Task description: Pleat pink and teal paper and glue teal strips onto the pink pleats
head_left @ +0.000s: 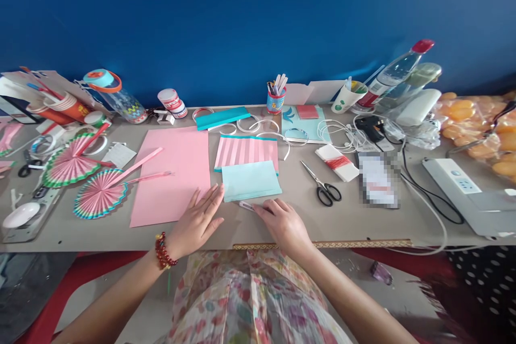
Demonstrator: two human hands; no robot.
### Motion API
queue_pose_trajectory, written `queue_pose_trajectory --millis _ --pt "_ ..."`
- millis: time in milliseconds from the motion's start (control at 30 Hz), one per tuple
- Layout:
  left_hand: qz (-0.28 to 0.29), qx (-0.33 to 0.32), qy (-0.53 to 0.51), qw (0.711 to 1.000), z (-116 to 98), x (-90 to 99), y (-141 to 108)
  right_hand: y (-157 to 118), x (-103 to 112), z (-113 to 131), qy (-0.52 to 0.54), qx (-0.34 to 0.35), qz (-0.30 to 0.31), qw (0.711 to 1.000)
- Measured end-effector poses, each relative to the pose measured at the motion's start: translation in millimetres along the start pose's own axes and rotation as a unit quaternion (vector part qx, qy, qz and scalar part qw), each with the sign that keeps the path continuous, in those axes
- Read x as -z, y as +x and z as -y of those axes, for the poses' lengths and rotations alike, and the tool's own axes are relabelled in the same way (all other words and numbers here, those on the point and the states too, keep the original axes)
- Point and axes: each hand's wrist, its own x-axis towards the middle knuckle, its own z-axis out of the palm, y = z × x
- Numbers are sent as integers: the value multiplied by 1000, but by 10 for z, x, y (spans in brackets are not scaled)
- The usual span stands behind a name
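Note:
My left hand (197,223) lies flat with its fingers spread, over the lower right part of a large pink paper sheet (169,172). Its fingertips reach the left edge of a folded light blue paper (252,180). Just below that paper, my right hand (284,226) pinches a small, slim white tool (246,206) that looks like a craft knife; its far end points left, and the fingers hide the rest. Behind the light blue paper, partly covered by it, is a pink striped pleated paper (245,150) with teal edges. Black-handled scissors (322,185) rest to the right.
Two pleated paper fans (100,193) lie at the left. Along the wall stand a water bottle (115,97), a pen cup (276,99) and a plastic bottle (389,78). Red string on a white card (337,162), a glue gun (370,128) and a power strip (459,180) sit at right.

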Motion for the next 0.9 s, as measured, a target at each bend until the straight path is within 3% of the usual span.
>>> queue_pose_trajectory --millis 167,633,767,900 --pt "-6 -38 38 999 92 -31 -11 0 6 5 3 -4 7 1000" --pt "-12 -39 30 999 88 -29 2 20 -24 28 3 8 4 1000" --pt "-32 -54 -12 998 137 70 138 13 -15 29 7 11 8 1000" --pt "-37 -131 -93 986 292 159 400 8 -6 38 0 9 12 1000"
